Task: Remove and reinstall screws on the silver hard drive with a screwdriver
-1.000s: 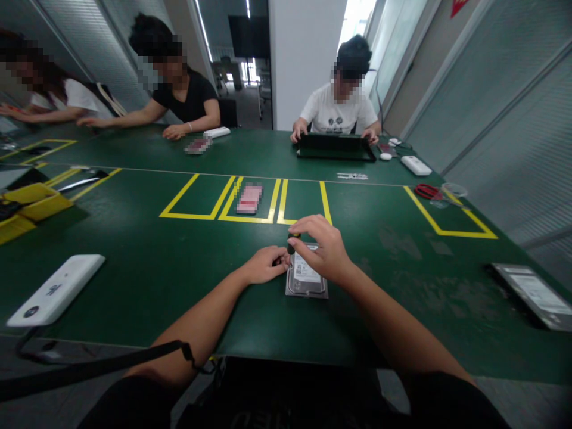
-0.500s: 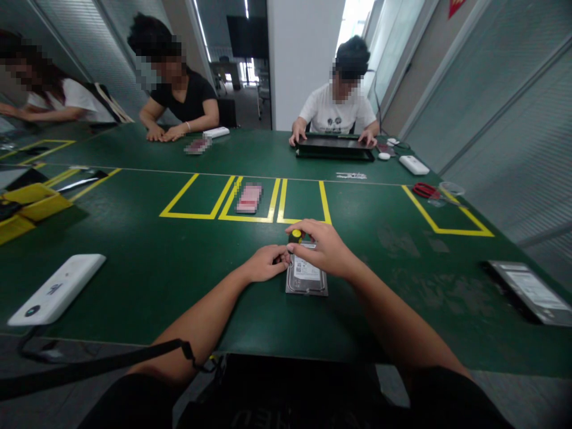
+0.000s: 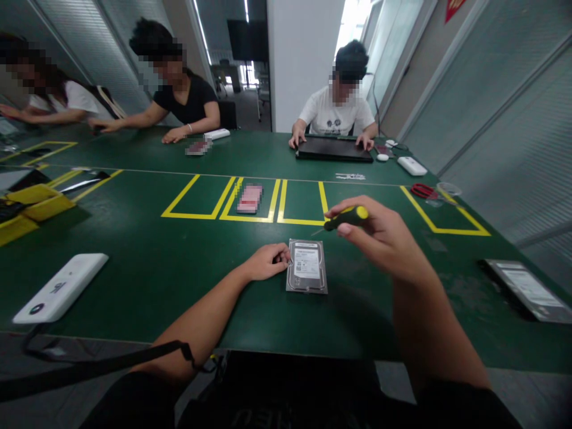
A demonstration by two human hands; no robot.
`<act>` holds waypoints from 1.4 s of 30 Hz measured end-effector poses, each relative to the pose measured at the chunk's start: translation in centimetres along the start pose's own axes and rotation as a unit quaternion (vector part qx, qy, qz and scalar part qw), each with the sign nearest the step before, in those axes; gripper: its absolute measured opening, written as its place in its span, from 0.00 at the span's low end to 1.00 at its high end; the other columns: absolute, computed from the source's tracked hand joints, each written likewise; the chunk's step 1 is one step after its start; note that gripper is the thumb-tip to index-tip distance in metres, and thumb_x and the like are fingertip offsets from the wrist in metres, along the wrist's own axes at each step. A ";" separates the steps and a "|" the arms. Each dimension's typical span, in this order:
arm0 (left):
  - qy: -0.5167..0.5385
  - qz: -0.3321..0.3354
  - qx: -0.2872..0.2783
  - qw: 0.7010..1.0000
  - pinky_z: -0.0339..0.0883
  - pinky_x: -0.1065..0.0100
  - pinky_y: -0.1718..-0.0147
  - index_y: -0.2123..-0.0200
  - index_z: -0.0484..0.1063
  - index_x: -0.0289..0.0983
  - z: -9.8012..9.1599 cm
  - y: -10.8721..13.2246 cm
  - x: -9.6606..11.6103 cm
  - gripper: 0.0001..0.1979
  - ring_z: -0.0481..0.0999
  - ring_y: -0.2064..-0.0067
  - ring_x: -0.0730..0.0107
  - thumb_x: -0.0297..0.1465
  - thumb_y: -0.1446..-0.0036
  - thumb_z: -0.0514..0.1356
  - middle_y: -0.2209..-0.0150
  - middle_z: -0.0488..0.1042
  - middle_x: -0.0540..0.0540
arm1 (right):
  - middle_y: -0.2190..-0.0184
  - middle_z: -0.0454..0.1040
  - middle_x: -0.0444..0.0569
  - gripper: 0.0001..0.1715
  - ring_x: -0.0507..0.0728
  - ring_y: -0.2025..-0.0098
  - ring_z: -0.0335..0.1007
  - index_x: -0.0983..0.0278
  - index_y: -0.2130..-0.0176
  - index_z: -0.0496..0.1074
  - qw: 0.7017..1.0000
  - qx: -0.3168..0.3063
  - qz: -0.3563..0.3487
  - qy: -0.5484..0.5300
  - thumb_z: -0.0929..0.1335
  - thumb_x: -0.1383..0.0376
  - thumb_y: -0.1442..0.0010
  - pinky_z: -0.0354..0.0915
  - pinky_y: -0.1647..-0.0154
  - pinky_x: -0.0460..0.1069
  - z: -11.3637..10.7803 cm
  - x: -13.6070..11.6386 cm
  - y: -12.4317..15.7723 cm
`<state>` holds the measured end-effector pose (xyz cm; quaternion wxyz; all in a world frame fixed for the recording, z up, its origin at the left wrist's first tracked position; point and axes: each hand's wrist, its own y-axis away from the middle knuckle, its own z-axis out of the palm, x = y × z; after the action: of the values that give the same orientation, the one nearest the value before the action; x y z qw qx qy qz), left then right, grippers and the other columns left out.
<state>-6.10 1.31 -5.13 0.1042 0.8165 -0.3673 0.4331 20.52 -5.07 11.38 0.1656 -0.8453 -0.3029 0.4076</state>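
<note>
A silver hard drive (image 3: 307, 268) with a white label lies flat on the green table (image 3: 201, 322) in front of me. At its left edge rests my left hand (image 3: 267, 262), its fingers curled in against the drive's side. My right hand (image 3: 384, 238) is raised to the right of the drive and closed around a screwdriver (image 3: 342, 220) with a black and yellow handle. The screwdriver's thin shaft points left and slightly down, above the drive's far right corner and apart from it.
Yellow tape frames mark the table; a blurred pink item (image 3: 249, 198) lies in one. A second hard drive (image 3: 527, 290) is at the right, a white power bank (image 3: 60, 288) and yellow bins (image 3: 49, 202) at the left. Red-handled scissors (image 3: 423, 191) lie farther right. Co-workers sit opposite.
My right hand has lifted away from the drive to the right, tilting the screwdriver from upright to nearly level. My left hand has stayed. Opposite, a co-worker's dark panel has been lowered flat.
</note>
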 end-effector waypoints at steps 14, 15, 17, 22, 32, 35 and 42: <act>-0.120 0.071 0.088 0.986 0.62 0.57 0.52 0.63 0.70 0.38 1.2 0.2 2.4 0.08 0.69 0.56 0.59 0.36 0.41 0.57 0.61 0.73 0.43 | 0.43 0.67 0.62 0.18 0.63 0.41 0.67 0.66 0.49 0.69 0.955 -0.055 0.051 0.286 0.60 0.71 0.36 0.68 0.42 0.59 1.1 10.8 10.4; -0.146 0.085 0.084 0.982 0.62 0.57 0.51 0.62 0.71 0.38 1.4 0.2 2.9 0.08 0.69 0.55 0.57 0.36 0.40 0.57 0.60 0.73 0.42 | 0.42 0.66 0.63 0.19 0.63 0.41 0.67 0.66 0.49 0.69 0.947 -0.071 0.054 0.307 0.59 0.72 0.36 0.68 0.42 0.59 1.7 11.4 11.1; -0.188 0.114 0.057 0.974 0.61 0.56 0.49 0.59 0.71 0.38 1.7 0.1 3.9 0.10 0.70 0.53 0.56 0.37 0.39 0.57 0.57 0.74 0.42 | 0.42 0.66 0.63 0.21 0.64 0.41 0.67 0.67 0.48 0.71 0.938 -0.085 0.058 0.330 0.57 0.72 0.35 0.68 0.42 0.59 2.4 12.2 12.1; -0.292 0.140 -0.031 0.946 0.57 0.52 0.41 0.44 0.67 0.34 3.1 -0.6 6.1 0.31 0.68 0.42 0.48 0.51 0.40 0.59 0.44 0.71 0.35 | 0.40 0.65 0.66 0.24 0.65 0.43 0.69 0.68 0.45 0.71 0.903 -0.121 0.045 0.409 0.58 0.75 0.36 0.69 0.45 0.57 2.8 12.7 12.8; -0.402 0.087 -0.045 0.911 0.52 0.51 0.36 0.37 0.57 0.30 6.1 -1.5 7.0 0.45 0.60 0.34 0.41 0.54 0.47 0.64 0.37 0.64 0.28 | 0.44 0.69 0.68 0.21 0.66 0.47 0.72 0.70 0.49 0.73 0.887 -0.181 -0.022 0.425 0.62 0.78 0.39 0.71 0.51 0.57 4.4 11.2 11.4; -0.396 0.088 -0.047 0.913 0.51 0.52 0.35 0.36 0.56 0.28 6.0 -1.4 6.9 0.45 0.59 0.33 0.41 0.53 0.46 0.63 0.36 0.62 0.27 | 0.44 0.69 0.69 0.20 0.66 0.48 0.73 0.70 0.49 0.74 0.887 -0.188 -0.024 0.420 0.63 0.79 0.39 0.72 0.52 0.57 4.9 11.1 11.4; -0.382 0.090 -0.036 0.919 0.48 0.52 0.33 0.35 0.56 0.26 6.0 -1.2 6.6 0.44 0.56 0.32 0.41 0.53 0.42 0.60 0.35 0.60 0.27 | 0.43 0.68 0.68 0.25 0.66 0.46 0.72 0.68 0.44 0.71 0.903 -0.177 -0.012 0.391 0.63 0.78 0.39 0.73 0.51 0.58 5.0 10.8 11.7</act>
<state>0.90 -4.12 -3.39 -0.0541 0.8793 -0.4660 0.0827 26.25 -6.84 -4.19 0.1236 -0.9484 -0.2915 -0.0183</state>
